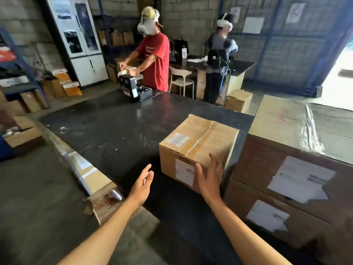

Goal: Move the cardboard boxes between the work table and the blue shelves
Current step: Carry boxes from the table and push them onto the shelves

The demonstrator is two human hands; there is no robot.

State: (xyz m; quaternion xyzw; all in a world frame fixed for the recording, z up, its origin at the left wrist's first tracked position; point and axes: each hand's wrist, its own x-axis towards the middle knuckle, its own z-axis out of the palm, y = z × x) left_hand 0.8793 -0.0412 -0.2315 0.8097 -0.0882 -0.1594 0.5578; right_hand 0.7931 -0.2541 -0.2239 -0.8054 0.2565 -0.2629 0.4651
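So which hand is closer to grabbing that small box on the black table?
The right hand. Its open fingers are already against the near face of the small box, by the label. The left hand is open too, but apart from the box.

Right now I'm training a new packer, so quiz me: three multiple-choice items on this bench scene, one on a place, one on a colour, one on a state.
1. Where does the small cardboard box sit?
A. on the black work table
B. on the floor
C. on a shelf

2. What colour is the shirt of the person at the label printer?
A. green
B. red
C. white

3. What is the left hand doing?
A. gripping the box
B. holding tape
C. open, clear of the box

Key: 1 A, the box rests on the dark tabletop. 2 B, the shirt is plainly red. 3 C, its fingers are spread short of the box, while the right hand lies over the box's near face.
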